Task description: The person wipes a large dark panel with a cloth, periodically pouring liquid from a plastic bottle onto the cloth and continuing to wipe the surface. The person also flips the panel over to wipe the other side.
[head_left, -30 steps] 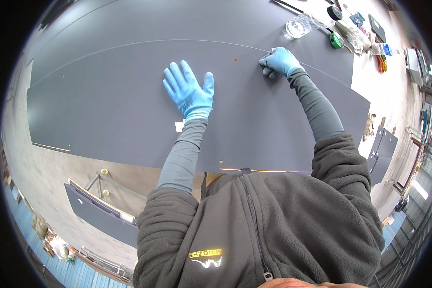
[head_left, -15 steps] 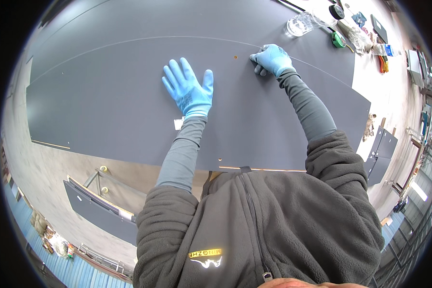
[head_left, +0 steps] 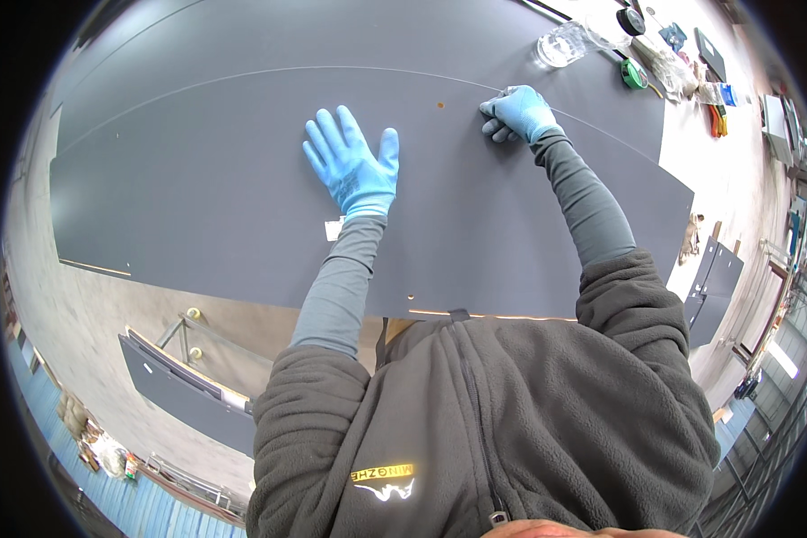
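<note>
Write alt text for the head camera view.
A person's blue-gloved left hand lies spread on a large dark grey panel, while the blue-gloved right hand curls at the panel's far edge, anything it may hold hidden. Beyond that edge are a second dark grey panel and, at upper right, a clear bottle with a black cap.

One left hand [head_left: 354,170] and one right hand [head_left: 520,112] are counted, two in all. Near grey panel [head_left: 242,179]: one, showing two round brown spots [head_left: 440,106]. White label [head_left: 334,229]: one. Clear bottle [head_left: 560,47]: one, with one black cap [head_left: 630,21]. Pale wheels [head_left: 195,353]: two. Stacked panels [head_left: 184,394], lower left: more than one, exact number unclear. Jacket [head_left: 529,386]: one.
</note>
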`<control>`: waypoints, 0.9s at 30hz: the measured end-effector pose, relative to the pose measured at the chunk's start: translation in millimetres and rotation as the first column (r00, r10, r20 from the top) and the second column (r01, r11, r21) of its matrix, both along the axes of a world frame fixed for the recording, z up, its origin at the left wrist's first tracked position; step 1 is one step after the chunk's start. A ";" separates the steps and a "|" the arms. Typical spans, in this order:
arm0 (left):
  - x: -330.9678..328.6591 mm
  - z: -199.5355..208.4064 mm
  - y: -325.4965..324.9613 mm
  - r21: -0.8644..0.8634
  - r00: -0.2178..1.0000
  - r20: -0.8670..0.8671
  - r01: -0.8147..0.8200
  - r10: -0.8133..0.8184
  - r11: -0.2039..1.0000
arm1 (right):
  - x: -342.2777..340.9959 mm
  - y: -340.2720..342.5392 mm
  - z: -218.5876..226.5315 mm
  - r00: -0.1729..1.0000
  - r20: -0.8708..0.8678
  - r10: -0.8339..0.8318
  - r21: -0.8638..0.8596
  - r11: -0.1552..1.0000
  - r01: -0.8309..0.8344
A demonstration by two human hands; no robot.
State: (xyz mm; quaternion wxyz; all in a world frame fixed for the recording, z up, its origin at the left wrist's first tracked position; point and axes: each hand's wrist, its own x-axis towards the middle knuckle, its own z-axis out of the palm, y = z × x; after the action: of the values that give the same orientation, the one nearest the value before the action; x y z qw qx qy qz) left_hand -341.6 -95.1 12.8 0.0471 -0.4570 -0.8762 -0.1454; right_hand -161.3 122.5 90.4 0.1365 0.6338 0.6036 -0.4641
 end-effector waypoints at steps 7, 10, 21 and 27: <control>-0.8 0.0 0.2 0.001 1.000 0.018 -0.002 0.002 1.000 | 0.6 1.0 -4.2 0.994 -0.086 -0.074 -0.019 0.997 0.073; -0.3 -0.7 -1.0 0.012 1.000 -0.002 0.001 -0.001 1.000 | 1.2 0.9 -5.0 0.987 -0.125 -0.098 -0.016 0.995 0.097; -1.1 -1.7 0.9 0.025 1.000 -0.004 -0.001 0.001 1.000 | 18.2 2.3 1.7 0.997 -0.047 -0.063 -0.067 0.996 0.059; -0.5 -0.8 0.1 0.027 1.000 -0.007 0.005 -0.004 1.000 | 15.6 11.2 -2.2 0.997 -0.070 -0.040 -0.060 0.998 0.036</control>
State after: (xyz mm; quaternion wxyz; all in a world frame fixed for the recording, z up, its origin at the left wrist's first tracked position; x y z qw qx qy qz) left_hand -342.1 -95.0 12.0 0.0561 -0.4588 -0.8730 -0.1554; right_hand -145.7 133.7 88.2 0.1246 0.6240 0.5821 -0.5063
